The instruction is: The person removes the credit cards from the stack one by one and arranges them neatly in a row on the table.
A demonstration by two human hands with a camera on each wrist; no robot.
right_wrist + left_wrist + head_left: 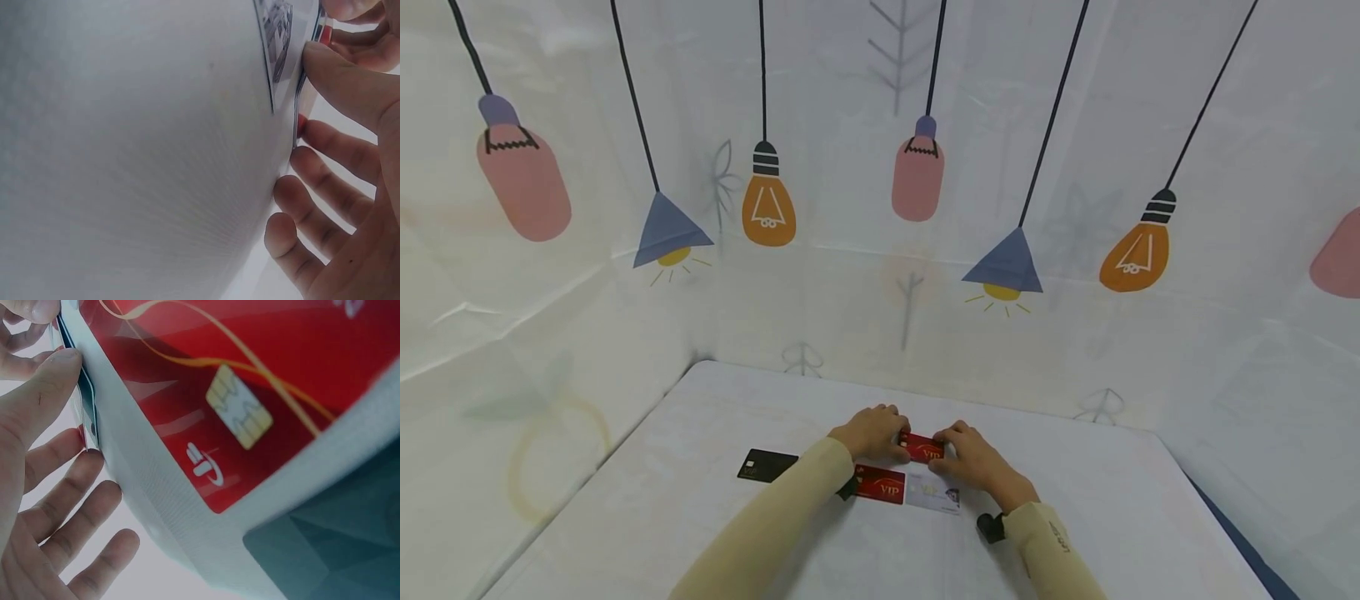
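Both hands grip a red card with VIP lettering (925, 448) by its two short ends. My left hand (874, 433) has thumb and index finger at its left end, and my right hand (974, 458) pinches the right end. In the left wrist view, the thumb of the left hand (53, 506) presses on the card's edge, seen nearly edge-on, while the other fingers spread below. The right wrist view shows the right hand (350, 187) with thumb and index finger at the card's edge. Just nearer lie another red VIP card (880, 485) and a whitish card (931, 493), side by side.
A black card (767, 465) lies to the left on the white table (1075, 500), partly covered by the left sleeve. White hangings printed with lamps (850, 283) rise behind the table and along its sides.
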